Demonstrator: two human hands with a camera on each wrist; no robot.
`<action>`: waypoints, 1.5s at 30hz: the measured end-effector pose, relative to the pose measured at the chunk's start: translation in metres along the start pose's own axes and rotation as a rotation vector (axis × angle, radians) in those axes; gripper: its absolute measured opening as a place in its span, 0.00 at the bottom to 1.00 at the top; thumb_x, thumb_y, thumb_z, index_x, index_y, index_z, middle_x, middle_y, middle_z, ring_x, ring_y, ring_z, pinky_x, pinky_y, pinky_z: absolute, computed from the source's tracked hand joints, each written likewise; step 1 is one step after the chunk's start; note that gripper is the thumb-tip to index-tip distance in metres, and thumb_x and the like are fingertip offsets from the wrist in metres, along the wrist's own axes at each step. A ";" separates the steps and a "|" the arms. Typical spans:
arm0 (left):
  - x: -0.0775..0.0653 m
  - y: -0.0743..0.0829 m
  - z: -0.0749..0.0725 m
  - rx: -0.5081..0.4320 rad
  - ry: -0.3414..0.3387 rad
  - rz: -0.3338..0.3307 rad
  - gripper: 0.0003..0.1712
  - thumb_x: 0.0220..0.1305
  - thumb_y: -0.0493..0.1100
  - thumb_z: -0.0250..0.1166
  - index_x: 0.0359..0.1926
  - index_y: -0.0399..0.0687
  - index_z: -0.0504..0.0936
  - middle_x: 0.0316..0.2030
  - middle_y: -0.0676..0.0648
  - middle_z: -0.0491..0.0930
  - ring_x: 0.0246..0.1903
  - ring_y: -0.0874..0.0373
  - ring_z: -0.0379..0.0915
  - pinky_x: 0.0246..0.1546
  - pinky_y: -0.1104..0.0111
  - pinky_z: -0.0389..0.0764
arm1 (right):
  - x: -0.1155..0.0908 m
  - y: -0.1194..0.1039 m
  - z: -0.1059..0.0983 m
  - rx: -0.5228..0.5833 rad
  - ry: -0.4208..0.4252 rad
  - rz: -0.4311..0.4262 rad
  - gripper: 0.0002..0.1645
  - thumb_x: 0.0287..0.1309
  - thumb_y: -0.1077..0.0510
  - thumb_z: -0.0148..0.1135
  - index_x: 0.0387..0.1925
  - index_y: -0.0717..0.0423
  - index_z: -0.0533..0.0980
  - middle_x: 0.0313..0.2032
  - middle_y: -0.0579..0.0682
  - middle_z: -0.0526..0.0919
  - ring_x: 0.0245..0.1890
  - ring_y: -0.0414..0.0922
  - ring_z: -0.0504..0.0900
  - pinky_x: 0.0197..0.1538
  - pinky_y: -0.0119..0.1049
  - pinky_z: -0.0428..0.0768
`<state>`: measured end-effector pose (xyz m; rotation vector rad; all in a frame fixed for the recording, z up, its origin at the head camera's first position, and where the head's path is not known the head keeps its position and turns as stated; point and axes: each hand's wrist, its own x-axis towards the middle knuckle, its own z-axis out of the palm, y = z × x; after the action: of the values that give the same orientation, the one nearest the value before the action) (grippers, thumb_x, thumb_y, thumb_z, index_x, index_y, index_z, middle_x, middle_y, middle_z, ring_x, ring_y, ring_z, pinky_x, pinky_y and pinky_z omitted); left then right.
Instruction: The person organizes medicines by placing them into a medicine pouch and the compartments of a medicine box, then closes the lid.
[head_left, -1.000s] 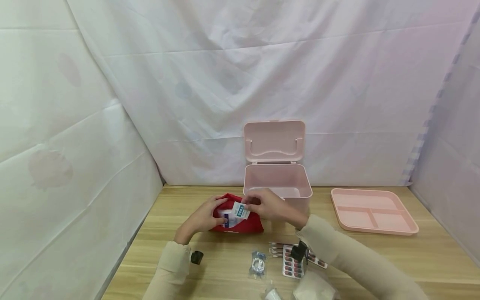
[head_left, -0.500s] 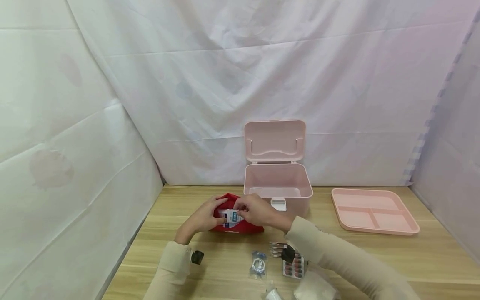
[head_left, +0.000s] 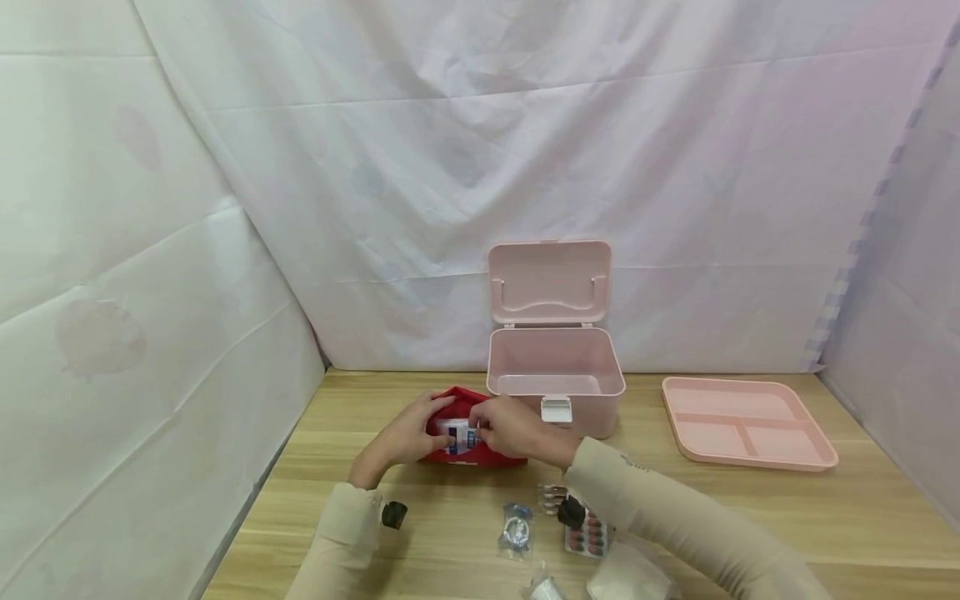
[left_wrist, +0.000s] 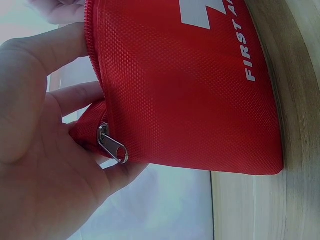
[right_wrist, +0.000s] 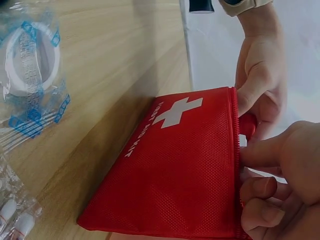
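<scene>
A red zippered first aid pouch (left_wrist: 165, 90) with a white cross stands on the wooden table, its mouth spread. My left hand (head_left: 408, 431) grips the pouch's left end, thumb at the front edge and fingers behind, near the zipper pull (left_wrist: 113, 145). Inside the mouth, a white packet with a dark blue mark (head_left: 453, 437) shows beside a small white-and-teal sachet (head_left: 472, 438). My right hand (head_left: 513, 429) pinches that sachet at the mouth, fingers curled and partly inside. In the right wrist view, the right fingertips (right_wrist: 264, 187) sit at the zipper edge, hiding most of the contents.
Behind the pouch stands a pink box (head_left: 555, 360) with its lid raised. A pink divided tray (head_left: 750, 421) lies at the right. Nearer me are a wrapped tape roll (head_left: 516, 531), cotton swabs (head_left: 552, 498), a capsule blister pack (head_left: 587, 537) and a clear bag (head_left: 632, 575).
My right hand has moved left and down with the sachet, which has gone from above the pouch's mouth into it. The left hand and pouch have stayed in place.
</scene>
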<state>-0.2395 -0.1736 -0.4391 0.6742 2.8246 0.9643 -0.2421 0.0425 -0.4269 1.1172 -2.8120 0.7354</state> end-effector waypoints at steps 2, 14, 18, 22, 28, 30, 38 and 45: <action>0.000 0.000 0.000 0.005 0.003 0.002 0.36 0.58 0.36 0.71 0.68 0.40 0.71 0.64 0.41 0.69 0.58 0.46 0.70 0.59 0.47 0.74 | 0.000 0.000 0.001 -0.026 0.000 -0.003 0.04 0.57 0.63 0.67 0.34 0.53 0.84 0.31 0.45 0.85 0.29 0.38 0.77 0.37 0.32 0.80; 0.000 0.002 0.000 0.015 0.004 -0.007 0.36 0.58 0.37 0.71 0.68 0.41 0.71 0.65 0.40 0.68 0.59 0.45 0.69 0.60 0.46 0.73 | -0.001 -0.001 0.002 -0.066 0.006 -0.027 0.05 0.56 0.65 0.66 0.34 0.54 0.85 0.31 0.45 0.86 0.31 0.40 0.80 0.38 0.34 0.82; -0.001 0.002 0.001 0.018 0.005 0.001 0.36 0.57 0.37 0.71 0.68 0.40 0.71 0.64 0.40 0.69 0.59 0.45 0.70 0.60 0.46 0.73 | -0.003 -0.001 0.001 -0.025 0.003 -0.018 0.05 0.57 0.64 0.66 0.35 0.55 0.85 0.33 0.46 0.87 0.32 0.40 0.81 0.39 0.34 0.82; 0.000 0.002 0.002 0.017 0.004 0.003 0.36 0.57 0.37 0.71 0.67 0.40 0.71 0.64 0.40 0.69 0.59 0.45 0.69 0.60 0.47 0.73 | -0.006 0.000 -0.003 0.058 0.010 -0.026 0.04 0.57 0.64 0.67 0.35 0.56 0.85 0.32 0.46 0.86 0.31 0.39 0.80 0.38 0.32 0.81; 0.001 0.002 0.000 0.009 0.001 -0.002 0.37 0.57 0.38 0.71 0.68 0.41 0.71 0.64 0.40 0.69 0.59 0.45 0.69 0.60 0.47 0.73 | -0.014 -0.002 -0.015 0.169 0.030 -0.027 0.03 0.57 0.64 0.68 0.34 0.56 0.85 0.29 0.43 0.86 0.30 0.37 0.78 0.36 0.30 0.78; 0.001 0.001 0.001 0.008 0.000 -0.002 0.37 0.57 0.38 0.72 0.68 0.41 0.71 0.64 0.40 0.69 0.58 0.45 0.70 0.59 0.47 0.74 | -0.017 -0.002 -0.019 0.188 0.030 -0.020 0.02 0.58 0.62 0.68 0.34 0.55 0.85 0.30 0.42 0.86 0.31 0.38 0.77 0.37 0.30 0.79; 0.000 0.000 0.001 0.008 0.001 0.000 0.37 0.57 0.38 0.72 0.68 0.41 0.71 0.64 0.41 0.69 0.59 0.46 0.70 0.60 0.47 0.74 | -0.034 0.001 -0.029 0.231 -0.033 -0.026 0.02 0.57 0.59 0.70 0.30 0.49 0.84 0.29 0.38 0.83 0.31 0.36 0.76 0.37 0.30 0.77; -0.001 0.001 0.000 0.011 0.003 -0.003 0.37 0.57 0.38 0.72 0.68 0.40 0.71 0.64 0.41 0.70 0.59 0.45 0.70 0.59 0.47 0.74 | -0.054 0.012 -0.030 0.309 -0.115 -0.041 0.04 0.55 0.60 0.72 0.33 0.52 0.84 0.25 0.37 0.80 0.27 0.35 0.75 0.34 0.28 0.76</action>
<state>-0.2383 -0.1731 -0.4386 0.6704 2.8349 0.9514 -0.2144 0.0976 -0.4154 1.2924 -2.8236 1.1695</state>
